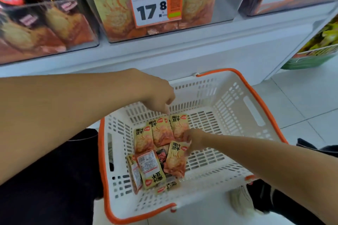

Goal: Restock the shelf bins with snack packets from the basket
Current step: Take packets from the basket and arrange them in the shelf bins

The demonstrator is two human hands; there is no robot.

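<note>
Snack packets [155,150] are lying in a loose heap on the slotted floor of the white basket [228,100], toward its left side, seen from the head camera. Most are showing yellow and orange fronts with bold black characters; one [149,163] near the basket's front wall is lying back side up, showing a white label. A dark packet [161,156] is peeking out from the middle of the heap.

Inside the basket, the right hand [193,139] is reaching down to the right edge of the heap, its fingers curling closed around the top corner of one yellow packet [176,159], which is tilting up off the basket floor. The left hand [157,93] is hanging above the basket's far left part, over the far end of the heap, fingers drooping loosely downward and close together, holding nothing; whether the fingertips are touching a packet, I cannot tell.

The basket, trimmed with an orange rim [259,100], is sitting on the pale tiled floor [301,100] right in front of the white shelf base [201,55]. Beyond the basket, a clear shelf bin [228,0] is holding upright packets of the same yellow design, with a price tag [156,5] reading 17.8 clipped on its front. Left of that bin, another bin [36,23] is carrying dark red and black packets.
</note>
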